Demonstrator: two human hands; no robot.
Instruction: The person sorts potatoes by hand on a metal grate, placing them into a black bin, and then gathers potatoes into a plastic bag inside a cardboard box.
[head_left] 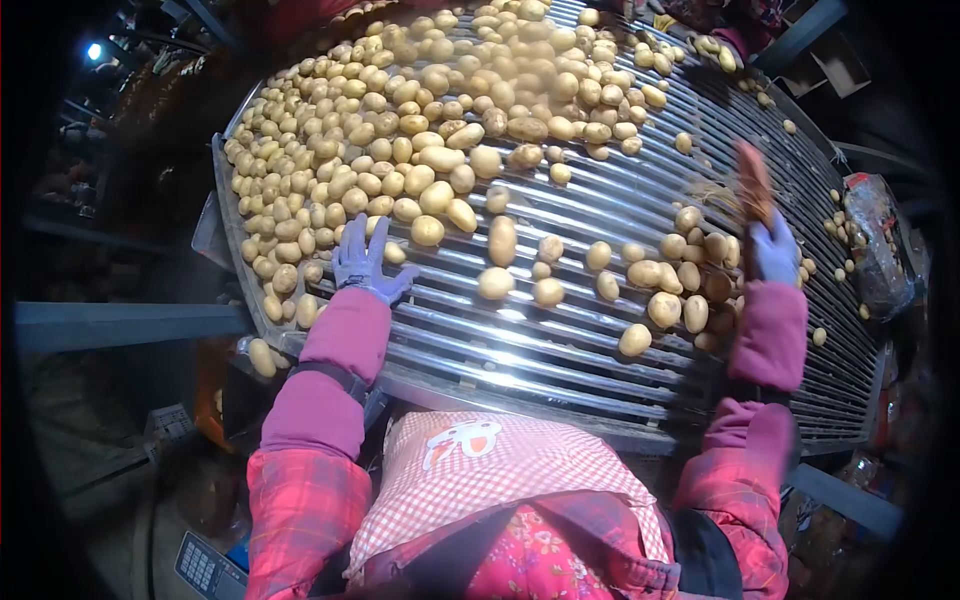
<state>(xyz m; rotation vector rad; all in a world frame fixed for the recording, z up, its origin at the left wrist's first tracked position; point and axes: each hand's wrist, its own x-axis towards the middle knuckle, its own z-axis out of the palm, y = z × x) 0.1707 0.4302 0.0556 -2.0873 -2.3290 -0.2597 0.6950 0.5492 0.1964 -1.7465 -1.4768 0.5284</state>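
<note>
My left hand point(365, 262), in a blue glove, lies open with fingers spread on the metal roller table point(560, 370), touching the edge of a dense mass of yellow potatoes point(400, 130). My right hand point(772, 250), also gloved, is raised above the rollers and grips a brown elongated piece point(754, 192), blurred by motion. Just left of that hand sits a small cluster of potatoes point(680, 290). A few loose potatoes point(500, 242) lie between the two hands.
The roller table slopes from upper left to lower right, with scattered potatoes near its right edge point(830, 225). A plastic bag point(876, 240) hangs at the far right. A scale keypad point(205, 568) shows at the bottom left. Another person's hand point(715, 45) is at the top.
</note>
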